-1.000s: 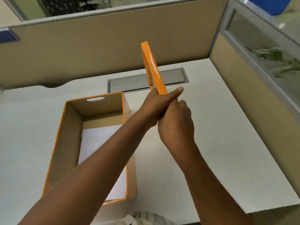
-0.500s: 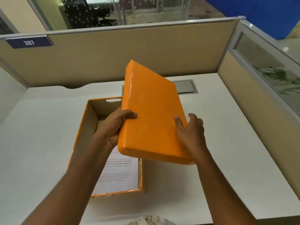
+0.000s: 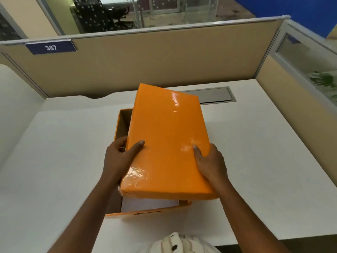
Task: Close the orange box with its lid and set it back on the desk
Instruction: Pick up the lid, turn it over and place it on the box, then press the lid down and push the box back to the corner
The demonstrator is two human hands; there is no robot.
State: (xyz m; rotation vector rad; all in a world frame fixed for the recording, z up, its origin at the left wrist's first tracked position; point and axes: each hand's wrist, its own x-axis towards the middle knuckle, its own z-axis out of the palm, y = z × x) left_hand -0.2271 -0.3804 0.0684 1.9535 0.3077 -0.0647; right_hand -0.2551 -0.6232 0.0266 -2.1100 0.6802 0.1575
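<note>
A glossy orange lid hovers flat, slightly skewed, over the open orange box on the white desk. My left hand grips the lid's left edge, thumb on top. My right hand holds its right edge near the front corner. The lid covers most of the box; the box's left wall, back-left corner and front rim still show. White paper lies inside at the front.
A grey cable hatch is set into the desk behind the box. Beige partition walls close off the back and right sides. A blue sign reading 387 hangs at the upper left.
The lid has swung from edge-on upright to flat and come down leftward over the box. My left hand moved from the lid's bottom edge to its left side.
</note>
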